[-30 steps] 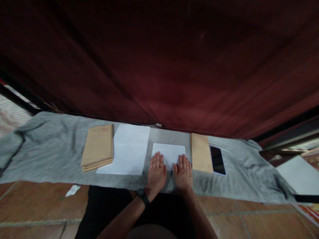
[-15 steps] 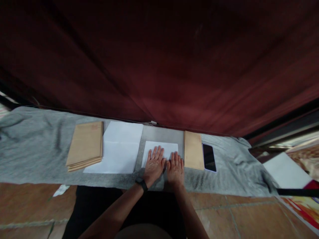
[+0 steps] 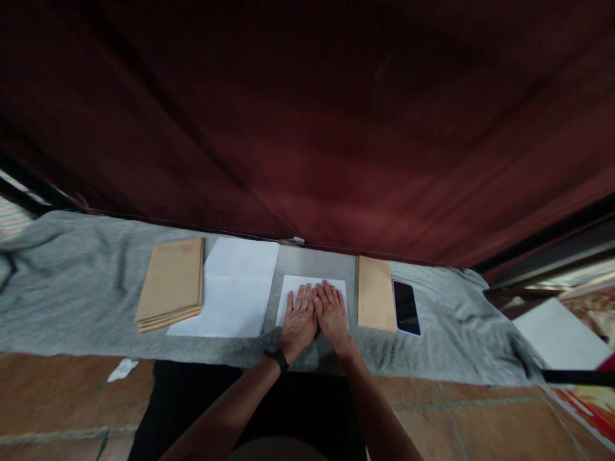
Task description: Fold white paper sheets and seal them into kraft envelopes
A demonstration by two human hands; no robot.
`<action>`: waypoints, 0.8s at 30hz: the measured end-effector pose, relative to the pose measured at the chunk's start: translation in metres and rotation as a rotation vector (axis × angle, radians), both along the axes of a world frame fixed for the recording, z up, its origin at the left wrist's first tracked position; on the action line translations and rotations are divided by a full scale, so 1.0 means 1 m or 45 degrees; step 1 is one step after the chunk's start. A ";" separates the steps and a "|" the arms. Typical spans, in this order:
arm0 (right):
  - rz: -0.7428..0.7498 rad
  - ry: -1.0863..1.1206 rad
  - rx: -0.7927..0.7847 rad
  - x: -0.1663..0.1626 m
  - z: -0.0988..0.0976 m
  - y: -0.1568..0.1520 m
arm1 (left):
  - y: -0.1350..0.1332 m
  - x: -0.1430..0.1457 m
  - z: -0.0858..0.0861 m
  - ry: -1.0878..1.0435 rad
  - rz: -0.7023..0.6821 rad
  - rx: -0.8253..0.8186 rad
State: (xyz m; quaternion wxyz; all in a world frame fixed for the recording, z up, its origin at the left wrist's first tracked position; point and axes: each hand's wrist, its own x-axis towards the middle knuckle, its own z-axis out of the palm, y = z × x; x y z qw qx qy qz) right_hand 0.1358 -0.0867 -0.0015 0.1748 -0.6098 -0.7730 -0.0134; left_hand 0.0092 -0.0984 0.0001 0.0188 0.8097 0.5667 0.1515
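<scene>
A white sheet of paper (image 3: 291,283), which looks folded, lies flat on the grey cloth in front of me. My left hand (image 3: 298,323) rests palm down on its middle, fingers stretched out, a dark band around the wrist. Close against it, my right hand (image 3: 331,315) lies flat on the paper's right half, its fingers also extended. The two hands touch or nearly touch near the thumbs. Much of the paper's near part is hidden under them.
Left of the hands lie large white sheets (image 3: 235,288), partly under a stack of brown envelopes (image 3: 172,275). To the right are another brown envelope (image 3: 376,294) and a phone (image 3: 406,307). Grey cloth (image 3: 86,288) covers the narrow surface; a dark red cover (image 3: 307,160) rises behind.
My right hand has slid left and slightly forward over the paper, closing up to my left hand. My left hand stays flat in nearly the same place. The view has shifted slightly.
</scene>
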 end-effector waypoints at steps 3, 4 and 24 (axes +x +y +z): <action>-0.061 -0.031 0.002 0.005 -0.004 0.006 | 0.003 -0.006 -0.002 -0.039 0.023 -0.005; -0.098 -0.035 0.010 0.007 -0.006 0.007 | 0.005 -0.009 -0.003 -0.050 0.041 -0.007; -0.288 0.097 0.161 0.011 -0.018 0.008 | -0.025 -0.025 0.002 -0.020 -0.033 0.059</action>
